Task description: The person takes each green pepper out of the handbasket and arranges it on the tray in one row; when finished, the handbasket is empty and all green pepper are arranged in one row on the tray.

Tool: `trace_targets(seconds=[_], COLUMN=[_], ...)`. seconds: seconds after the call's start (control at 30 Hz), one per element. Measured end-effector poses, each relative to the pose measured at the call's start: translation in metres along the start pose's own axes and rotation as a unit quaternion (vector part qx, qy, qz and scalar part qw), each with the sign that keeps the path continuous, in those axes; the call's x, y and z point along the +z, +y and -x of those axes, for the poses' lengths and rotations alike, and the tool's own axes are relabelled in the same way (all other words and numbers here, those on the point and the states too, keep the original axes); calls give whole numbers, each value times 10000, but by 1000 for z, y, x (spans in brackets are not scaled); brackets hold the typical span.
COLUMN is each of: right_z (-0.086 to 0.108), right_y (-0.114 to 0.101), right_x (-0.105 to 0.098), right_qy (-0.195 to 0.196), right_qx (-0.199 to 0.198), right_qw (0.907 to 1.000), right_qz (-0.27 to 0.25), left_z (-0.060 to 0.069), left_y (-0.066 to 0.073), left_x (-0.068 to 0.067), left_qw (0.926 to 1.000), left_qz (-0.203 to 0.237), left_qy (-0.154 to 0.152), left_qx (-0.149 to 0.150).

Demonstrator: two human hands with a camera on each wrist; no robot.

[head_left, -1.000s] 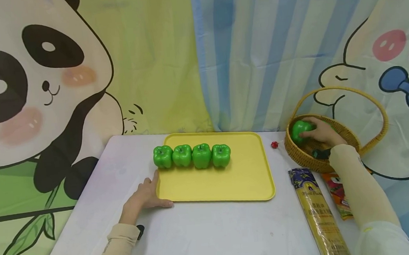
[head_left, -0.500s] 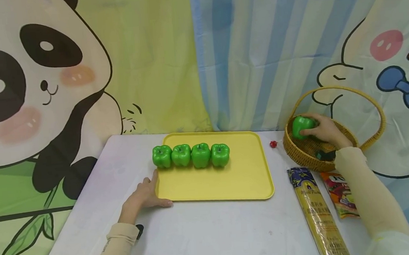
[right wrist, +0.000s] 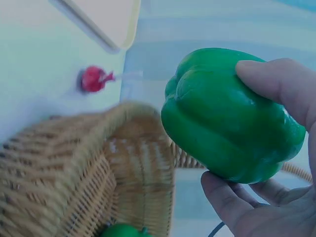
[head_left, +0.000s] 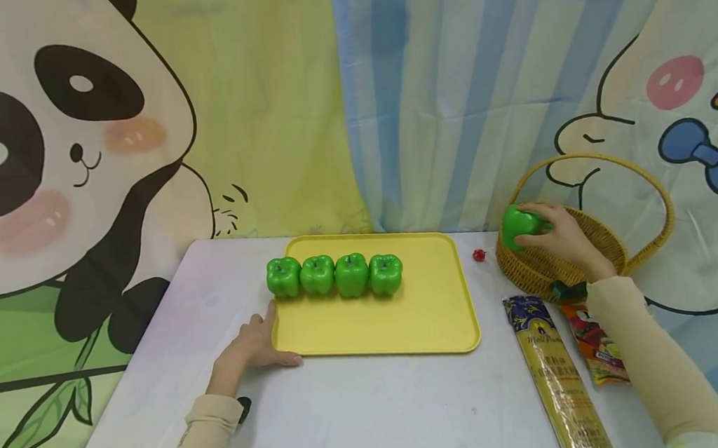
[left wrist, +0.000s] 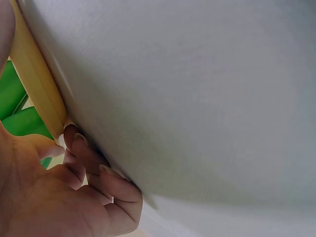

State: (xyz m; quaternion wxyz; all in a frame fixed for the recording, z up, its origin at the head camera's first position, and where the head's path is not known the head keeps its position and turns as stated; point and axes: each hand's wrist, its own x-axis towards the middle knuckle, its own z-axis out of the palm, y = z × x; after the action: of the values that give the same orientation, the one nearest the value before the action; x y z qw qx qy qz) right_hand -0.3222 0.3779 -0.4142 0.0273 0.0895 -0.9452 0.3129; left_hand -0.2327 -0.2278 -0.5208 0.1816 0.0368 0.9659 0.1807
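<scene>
My right hand (head_left: 559,236) grips a green bell pepper (head_left: 513,226) above the left rim of a wicker basket (head_left: 524,276). In the right wrist view, the thumb presses the top side of the pepper (right wrist: 222,113) and fingers support it below. Another green item, probably a bell pepper (right wrist: 121,230), lies inside the basket. At the near left corner of a yellow tray (head_left: 429,310), my left hand (head_left: 251,345) touches the edges with thumb and index finger spread; its other fingers bend loosely on the table. Several green bell peppers (head_left: 352,275) stand in a row along the tray's left part.
A small red item (head_left: 478,255) lies between tray and basket. In front of the basket are a long yellow pasta packet (head_left: 557,377) and a red-orange packet (head_left: 598,346), partly hidden by the right sleeve. The basket's tall handle (head_left: 653,176) arches over it.
The right hand has lifted the bell pepper from inside the basket up and left to above its rim. The left hand, tray and row of peppers have stayed put.
</scene>
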Motion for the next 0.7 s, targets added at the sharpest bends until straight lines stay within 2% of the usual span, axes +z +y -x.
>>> trace_targets(seconds=[0.4, 0.7], right_z=[13, 10], right_y=[-31, -48], right_x=[25, 51], right_qy=[9, 117], right_qx=[-537, -912], right_qw=[9972, 9912], right_qz=[-516, -950], left_z=[-1, -2], left_y=[0, -2], left_x=[0, 1], left_qw=[10000, 10000], left_qz=[-28, -15], left_qy=[8, 47], left_qx=[14, 27])
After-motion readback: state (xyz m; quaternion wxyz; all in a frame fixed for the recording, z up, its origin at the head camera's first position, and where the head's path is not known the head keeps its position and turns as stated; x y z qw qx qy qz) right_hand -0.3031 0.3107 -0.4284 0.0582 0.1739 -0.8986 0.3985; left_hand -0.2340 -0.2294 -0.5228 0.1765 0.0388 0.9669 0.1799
